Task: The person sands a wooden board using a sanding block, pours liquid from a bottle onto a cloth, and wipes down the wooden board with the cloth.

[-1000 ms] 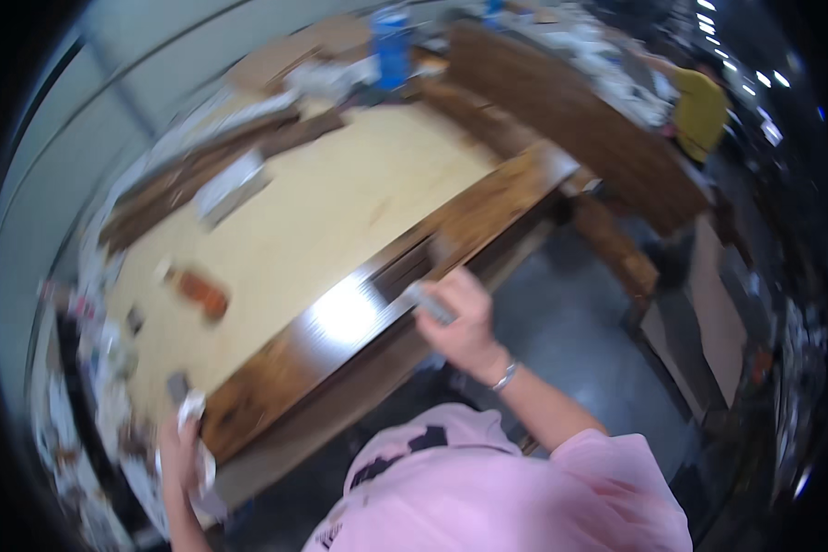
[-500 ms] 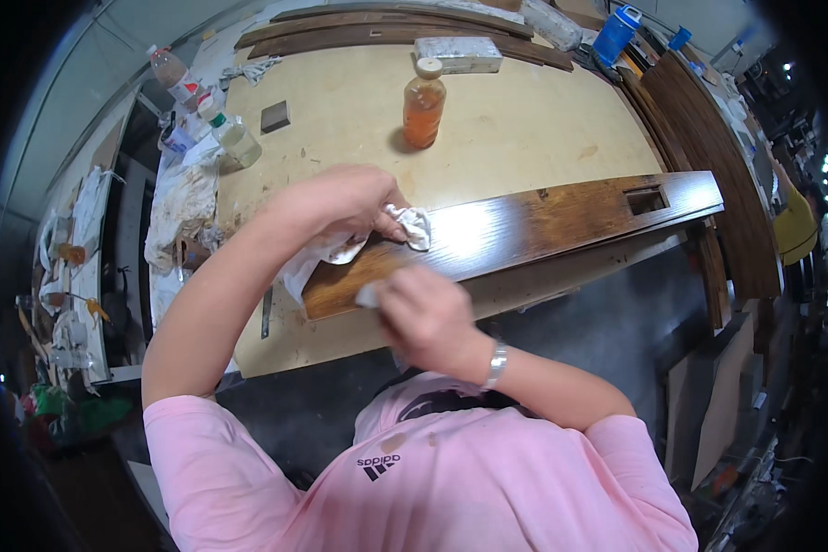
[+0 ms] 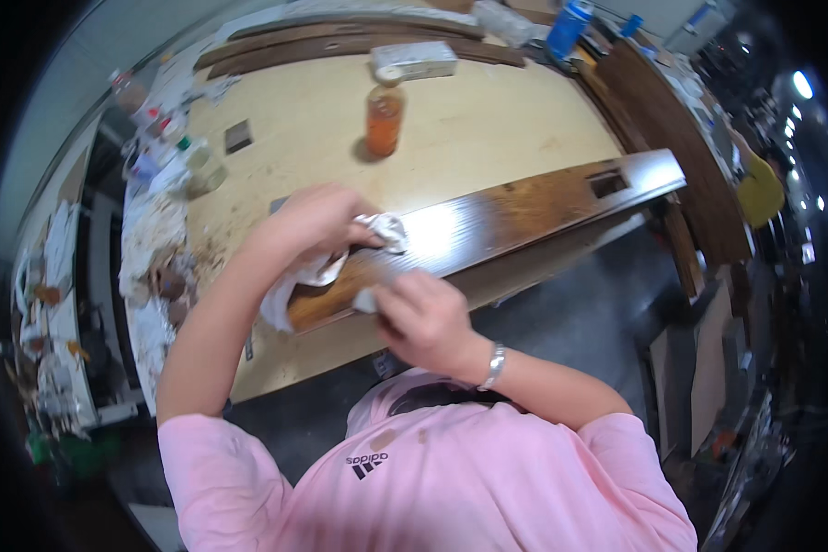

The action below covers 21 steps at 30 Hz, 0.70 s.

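Note:
A glossy brown wooden board (image 3: 488,221) with a rectangular slot near its right end lies slanting along the table's near edge. My left hand (image 3: 322,221) is closed on a crumpled white cloth (image 3: 386,232), which rests on the board's top face; part of the cloth hangs over the left end. Nearer to me, my right hand (image 3: 425,317) pinches a small pale piece (image 3: 365,300) against the board's near edge. Motion blur and the fingers hide what that piece is made of. A metal-banded watch sits on my right wrist.
Beyond the board stands a bottle of orange liquid (image 3: 384,120). Clear bottles (image 3: 202,170) and stained rags (image 3: 152,235) crowd the table's left side. Dark wooden strips (image 3: 340,48) and a white block (image 3: 414,61) lie at the back; more boards (image 3: 681,156) lean at the right.
The whole view has shifted, so the table and board appear further left. Both hands keep their holds, and my right hand has slid slightly to the right along the board's near edge.

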Motion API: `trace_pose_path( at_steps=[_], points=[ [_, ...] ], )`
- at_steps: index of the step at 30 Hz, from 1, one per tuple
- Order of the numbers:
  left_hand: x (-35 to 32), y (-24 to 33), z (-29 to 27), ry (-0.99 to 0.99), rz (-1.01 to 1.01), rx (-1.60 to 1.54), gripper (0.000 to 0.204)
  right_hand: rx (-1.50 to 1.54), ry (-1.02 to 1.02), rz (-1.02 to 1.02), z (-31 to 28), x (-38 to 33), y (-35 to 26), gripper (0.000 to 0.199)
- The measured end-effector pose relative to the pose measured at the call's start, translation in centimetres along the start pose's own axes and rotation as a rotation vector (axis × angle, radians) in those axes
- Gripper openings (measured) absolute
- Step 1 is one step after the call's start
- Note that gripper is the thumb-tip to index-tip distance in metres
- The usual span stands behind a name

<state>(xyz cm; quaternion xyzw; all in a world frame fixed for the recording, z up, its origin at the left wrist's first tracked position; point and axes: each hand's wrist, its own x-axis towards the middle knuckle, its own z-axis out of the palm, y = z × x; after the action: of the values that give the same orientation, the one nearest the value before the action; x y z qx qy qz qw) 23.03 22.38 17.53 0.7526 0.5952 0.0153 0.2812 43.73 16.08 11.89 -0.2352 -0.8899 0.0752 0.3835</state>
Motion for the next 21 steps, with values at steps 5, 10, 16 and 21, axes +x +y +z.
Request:
trace_pose_path(
  at_steps=[5,10,16,21],
  points=[
    [-1.3,0.2,0.7,0.073,-0.029,-0.110,0.032,0.110,-0.017,0.004,-0.4,0.0,0.4,0.017],
    [-2.6,0.9,3.1,0.284,-0.035,-0.180,0.030,-0.126,0.161,0.344,-7.5,-4.8,10.4,0.019],
    [-2.7,3.3,4.6,0.466,0.026,0.059,0.043,-0.291,0.417,0.610,-14.2,-6.9,17.3,0.013],
    [0.2,7.7,5.9,0.499,0.082,0.103,0.043,-0.110,0.280,0.471,-10.9,-6.0,15.2,0.014]
  ],
)
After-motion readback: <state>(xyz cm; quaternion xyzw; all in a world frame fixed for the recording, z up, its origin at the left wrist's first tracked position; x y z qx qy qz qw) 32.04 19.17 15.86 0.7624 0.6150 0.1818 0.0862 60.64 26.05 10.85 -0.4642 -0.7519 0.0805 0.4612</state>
